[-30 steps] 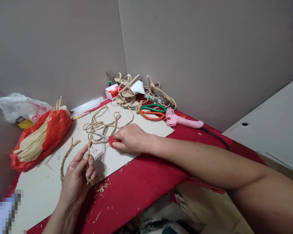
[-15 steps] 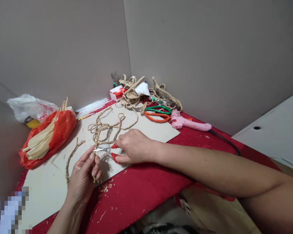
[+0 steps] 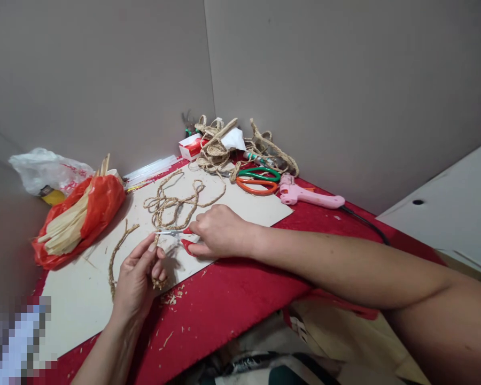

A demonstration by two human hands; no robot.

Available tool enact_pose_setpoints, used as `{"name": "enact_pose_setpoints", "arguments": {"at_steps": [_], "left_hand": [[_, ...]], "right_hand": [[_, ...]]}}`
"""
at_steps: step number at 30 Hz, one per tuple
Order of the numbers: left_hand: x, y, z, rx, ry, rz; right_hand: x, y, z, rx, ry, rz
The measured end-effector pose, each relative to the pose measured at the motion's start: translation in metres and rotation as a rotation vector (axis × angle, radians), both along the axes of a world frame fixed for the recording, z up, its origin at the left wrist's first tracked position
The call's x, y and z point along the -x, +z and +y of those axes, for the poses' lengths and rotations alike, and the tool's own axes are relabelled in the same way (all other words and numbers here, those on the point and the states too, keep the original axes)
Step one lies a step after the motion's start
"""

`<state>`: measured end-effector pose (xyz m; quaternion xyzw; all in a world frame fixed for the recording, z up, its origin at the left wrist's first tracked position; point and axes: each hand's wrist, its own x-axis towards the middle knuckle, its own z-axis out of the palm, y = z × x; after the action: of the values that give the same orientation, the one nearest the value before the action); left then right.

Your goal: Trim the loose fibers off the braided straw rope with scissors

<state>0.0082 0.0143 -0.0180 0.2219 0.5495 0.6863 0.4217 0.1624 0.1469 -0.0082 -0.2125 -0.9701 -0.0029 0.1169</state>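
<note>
Between its thumb and fingers my left hand [image 3: 138,275] pinches a braided straw cord [image 3: 177,203], whose looped length lies on the white board [image 3: 78,310]. A frayed end of the cord hangs below those fingers. My right hand [image 3: 214,232] is closed on the red handles of small scissors [image 3: 186,246]. The scissor blades point left and lie at the cord, just above my left fingertips. A separate short braided piece [image 3: 111,264] rests on the board, left of my left hand.
A red bag of pale husks [image 3: 70,224] is at the left. Coiled braids [image 3: 216,144], green-handled scissors [image 3: 260,174], orange-handled scissors [image 3: 256,186] and a pink glue gun [image 3: 312,197] with a black cable lie toward the back. Straw scraps dot the red cloth [image 3: 220,305].
The whole view has shifted slightly. The scissor blades look closer together and lie across the cord above my left fingertips. Both hands keep their holds.
</note>
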Motion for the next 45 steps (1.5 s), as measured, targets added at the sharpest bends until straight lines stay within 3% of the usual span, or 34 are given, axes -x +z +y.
{"name": "enact_pose_setpoints", "arguments": {"at_steps": [7,11,14,18,19,21,28,35,37,41,45], "left_hand": [[0.000,-0.004,0.004,0.017,0.010,-0.013],[0.001,-0.001,0.002,0.018,0.003,-0.004],[0.000,0.003,0.000,0.023,-0.039,0.008],[-0.004,0.006,-0.003,0.040,-0.159,0.036],[-0.005,0.006,-0.003,0.045,-0.185,0.047],[-0.007,0.005,-0.004,0.051,-0.222,0.075],[0.000,0.007,-0.005,0.036,-0.228,0.223],[-0.001,0.019,-0.005,-0.018,-0.161,0.427],[-0.002,0.026,-0.008,0.005,-0.171,0.511],[0.011,0.040,-0.018,0.088,-0.173,0.713],[0.043,0.058,-0.029,0.126,-0.047,0.878]], "right_hand": [[0.000,-0.005,0.002,0.048,0.050,-0.068],[-0.001,-0.005,0.011,0.238,0.043,0.160],[0.006,-0.009,0.016,0.630,0.038,0.427],[0.021,-0.013,0.011,1.520,0.069,0.598],[0.025,-0.013,0.009,1.668,0.104,0.625],[0.029,-0.010,0.003,1.812,0.153,0.652],[0.026,0.017,-0.001,1.910,0.116,0.786],[0.030,0.040,-0.022,1.887,0.351,0.828],[0.031,0.045,-0.024,1.829,0.368,0.940],[0.020,0.066,-0.003,1.751,0.333,1.261],[0.003,0.086,0.030,1.705,0.231,1.544]]}}
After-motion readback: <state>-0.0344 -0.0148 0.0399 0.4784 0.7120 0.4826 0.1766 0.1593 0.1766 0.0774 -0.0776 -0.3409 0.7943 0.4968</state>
